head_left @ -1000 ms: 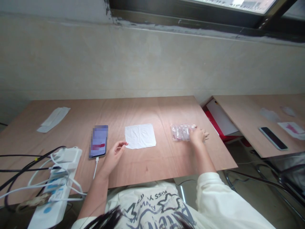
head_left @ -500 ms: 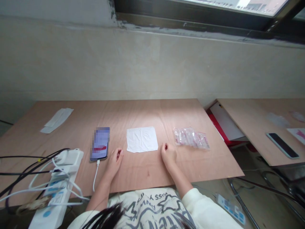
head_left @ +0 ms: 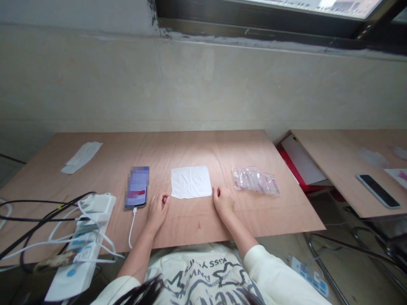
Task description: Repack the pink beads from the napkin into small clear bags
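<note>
A thin white square sheet (head_left: 191,182), cloth or tissue, lies flat on the wooden table (head_left: 197,231) between my hands. My left hand (head_left: 158,210) rests on the tabletop just left of the sheet's near corner, its fingers curled in and nothing seen in them. On the other side, my right hand (head_left: 224,201) lies closed in a loose fist close by the sheet's right near corner. A smartphone (head_left: 137,186) with its screen lit is beyond my left hand, a white charging cable (head_left: 132,224) plugged into it. Clear plastic bags (head_left: 256,181) with pinkish-red edges lie to the right.
At the left front, a white power strip (head_left: 85,237) is crowded with black and white cables. A folded white paper (head_left: 82,157) lies at the far left. To the right stands a second table (head_left: 340,169) bearing a dark-screened phone (head_left: 378,190). A wall (head_left: 203,93) rises behind.
Both hands have moved slightly inward and forward, closer to the white sheet's near corners. The view has shifted a little. The things on the table stay in place.
</note>
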Motion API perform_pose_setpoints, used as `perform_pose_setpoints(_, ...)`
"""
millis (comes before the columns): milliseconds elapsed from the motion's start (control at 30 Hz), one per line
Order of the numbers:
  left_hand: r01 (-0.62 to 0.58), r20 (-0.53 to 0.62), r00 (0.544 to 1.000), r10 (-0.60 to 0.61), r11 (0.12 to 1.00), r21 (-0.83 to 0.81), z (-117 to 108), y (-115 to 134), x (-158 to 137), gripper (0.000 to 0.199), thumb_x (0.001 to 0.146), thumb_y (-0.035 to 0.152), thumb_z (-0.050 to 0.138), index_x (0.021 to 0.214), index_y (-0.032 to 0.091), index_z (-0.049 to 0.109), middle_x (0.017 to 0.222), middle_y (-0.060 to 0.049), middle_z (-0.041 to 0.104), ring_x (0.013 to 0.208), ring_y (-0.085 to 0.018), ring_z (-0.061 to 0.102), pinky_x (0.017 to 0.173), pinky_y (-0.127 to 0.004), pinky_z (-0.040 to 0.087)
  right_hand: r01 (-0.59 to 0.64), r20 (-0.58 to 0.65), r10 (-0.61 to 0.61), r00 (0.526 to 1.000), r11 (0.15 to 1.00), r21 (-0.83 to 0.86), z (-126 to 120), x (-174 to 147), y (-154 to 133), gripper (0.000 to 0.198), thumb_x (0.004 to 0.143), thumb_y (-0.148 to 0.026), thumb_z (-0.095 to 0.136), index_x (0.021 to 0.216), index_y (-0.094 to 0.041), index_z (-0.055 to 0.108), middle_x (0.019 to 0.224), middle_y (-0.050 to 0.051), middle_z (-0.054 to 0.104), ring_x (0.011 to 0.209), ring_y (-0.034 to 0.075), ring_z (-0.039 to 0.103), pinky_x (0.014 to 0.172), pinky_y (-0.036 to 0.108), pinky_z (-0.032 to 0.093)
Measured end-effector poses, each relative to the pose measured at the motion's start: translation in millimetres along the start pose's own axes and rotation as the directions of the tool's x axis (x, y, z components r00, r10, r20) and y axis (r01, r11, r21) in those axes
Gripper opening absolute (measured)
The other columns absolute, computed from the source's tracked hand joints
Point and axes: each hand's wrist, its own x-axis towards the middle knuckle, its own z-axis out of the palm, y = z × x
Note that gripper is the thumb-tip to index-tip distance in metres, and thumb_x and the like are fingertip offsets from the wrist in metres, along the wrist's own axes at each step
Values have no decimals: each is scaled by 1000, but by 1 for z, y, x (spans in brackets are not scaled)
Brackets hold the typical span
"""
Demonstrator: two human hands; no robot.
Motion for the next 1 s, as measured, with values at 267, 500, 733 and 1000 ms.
perform_pose_setpoints(267, 16, 3, 1000, -16, 1000, 24, 2, -2, 0, 17, 81, 30, 35, 82, 20, 48, 74, -4, 55, 74, -21, 49, 69, -33, 39, -12, -17, 11, 1000, 999, -36, 1, 0, 0, 30, 82, -30, 34, 57, -18, 47, 59, 4, 52, 56, 15, 44, 52, 26, 23)
perform_pose_setpoints(500, 5, -5, 1000, -5, 1000, -5, 7, -9, 0, 17, 82, 31, 35, 81, 20, 48, 74, -3, 54, 73, -20, 49, 67, -33, 40, -34, -32, 33, 999, 998, -52, 2, 1, -1, 33, 82, -29, 33, 56, -16, 49, 58, 3, 52, 55, 12, 44, 52, 25, 23)
perform_pose_setpoints(733, -12, -36, 999, 12, 1000, 2, 6, -10, -1, 17, 81, 30, 36, 82, 20, 49, 73, -3, 54, 71, -19, 49, 66, -32, 40, -21, -56, 17, 998, 998, -65, 5, 0, 1, 32, 82, -29, 33, 57, -16, 48, 58, 3, 53, 55, 12, 45, 53, 25, 23)
perform_pose_setpoints(1000, -14, -35, 999, 14, 1000, 23, 5, -9, -1, 17, 81, 29, 36, 81, 19, 50, 71, -3, 54, 71, -19, 49, 66, -31, 39, -14, -56, 9, 998, 997, -72, 6, 1, 1, 31, 82, -28, 33, 57, -16, 48, 58, 2, 53, 55, 12, 44, 52, 25, 22)
